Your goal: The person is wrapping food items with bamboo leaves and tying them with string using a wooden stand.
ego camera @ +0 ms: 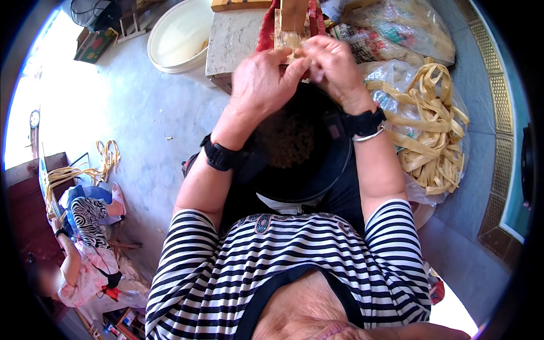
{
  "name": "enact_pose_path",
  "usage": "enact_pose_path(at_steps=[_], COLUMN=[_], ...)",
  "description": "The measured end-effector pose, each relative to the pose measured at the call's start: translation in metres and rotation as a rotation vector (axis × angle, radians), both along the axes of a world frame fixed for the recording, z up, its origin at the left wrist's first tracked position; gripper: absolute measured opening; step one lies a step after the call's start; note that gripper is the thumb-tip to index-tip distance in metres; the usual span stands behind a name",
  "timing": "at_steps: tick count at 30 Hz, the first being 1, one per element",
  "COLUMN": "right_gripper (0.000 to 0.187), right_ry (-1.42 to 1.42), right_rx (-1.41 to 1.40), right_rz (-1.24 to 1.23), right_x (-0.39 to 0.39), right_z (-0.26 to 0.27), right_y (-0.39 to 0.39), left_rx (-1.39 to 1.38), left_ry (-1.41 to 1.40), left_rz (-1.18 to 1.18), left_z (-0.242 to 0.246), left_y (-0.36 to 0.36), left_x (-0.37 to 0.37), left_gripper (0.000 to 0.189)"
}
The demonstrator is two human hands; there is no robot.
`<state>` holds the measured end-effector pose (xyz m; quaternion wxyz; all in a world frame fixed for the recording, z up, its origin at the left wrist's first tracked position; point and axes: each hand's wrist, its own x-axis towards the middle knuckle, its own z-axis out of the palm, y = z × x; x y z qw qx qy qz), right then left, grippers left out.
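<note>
At the top centre, my left hand [265, 80] and my right hand [335, 68] meet at the near end of a wooden block [294, 17] that stands on a worn wooden piece. Fingers and thumbs of both hands pinch around a small pale thing between them, too small and blurred to name. A red cloth [266, 32] lies under the wood. Below my hands, a dark round basin [304, 187] rests at my lap with small brown pieces [291, 142] in it. The wrists carry black bands, with a silver bangle [369, 137] on the right one.
A white bucket [180, 38] stands left of a grey-topped table [238, 38]. Flat straw-coloured strips [437, 127] lie heaped on clear plastic at the right, below filled plastic bags [395, 32]. Another person [89, 259] sits at the lower left, holding similar strips.
</note>
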<state>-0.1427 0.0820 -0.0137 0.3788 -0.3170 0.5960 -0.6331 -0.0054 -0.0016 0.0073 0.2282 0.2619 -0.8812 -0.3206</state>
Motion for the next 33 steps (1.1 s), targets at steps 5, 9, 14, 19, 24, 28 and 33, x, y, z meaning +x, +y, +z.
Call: enact_pose_path(at_steps=[5,9,14,19,24,28,33], right_gripper=[0.023,0.023,0.023,0.018,0.015,0.023,0.028], right_ry=[-0.58,-0.067,0.318,-0.777,0.622,0.197,-0.74], right_rx=[-0.023,0.025,-0.034,-0.361,-0.289,-0.125,-0.011], right_rz=[0.244,0.3,0.257,0.286,-0.174,-0.121,0.23], right_x=[0.044,0.044,0.062,0.069,0.057,0.047,0.033], right_z=[0.016,0.03,0.049,0.047,0.021,0.011,0.024], right_y=[0.014,0.022,0.03,0.031,0.021,0.018,0.029], left_rx=[1.11,1.458,1.069,-0.356,0.057,0.424,-0.074], left_ry=[0.473,0.875,1.225,0.877,0.571,0.371,0.34], left_rz=[0.055,0.131,0.119,0.001,-0.069,-0.059,-0.1], left_z=[0.002,0.024,0.042,0.029,0.011,0.006,0.01], left_y=[0.012,0.001,-0.028,-0.001,0.028,0.011,0.009], left_x=[-0.009,-0.004,0.026,0.017,0.002,0.002,0.003], left_gripper=[0.038,0.031,0.031,0.032,0.025,0.028,0.015])
